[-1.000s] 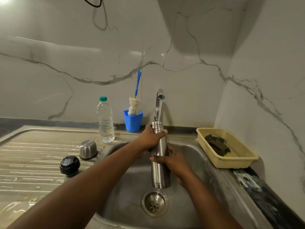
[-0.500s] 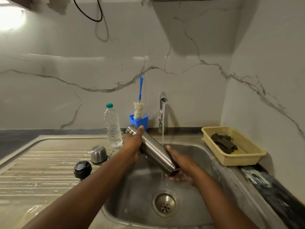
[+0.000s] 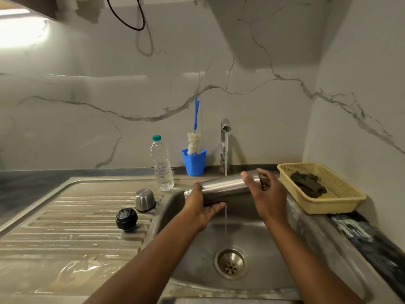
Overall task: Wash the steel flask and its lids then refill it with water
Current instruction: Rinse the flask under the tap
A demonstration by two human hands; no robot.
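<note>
Left of the left hand [image 3: 202, 207], the black lid [image 3: 126, 218] and the steel cap [image 3: 144, 199] stand on the wet ribbed desk [image 3: 65, 227]. That hand grips the steel flask [image 3: 225, 187] at its neck, fingers curled underneath; the mouth opening cannot be made out. The flask lies nearly level under the tap [image 3: 225, 128], whose stream [image 3: 226, 150] strikes it. The right hand [image 3: 266, 196] wraps round its base end, hiding it. Right of that hand, a basket [image 3: 341, 202] holds something dark [image 3: 308, 185], hard to identify
</note>
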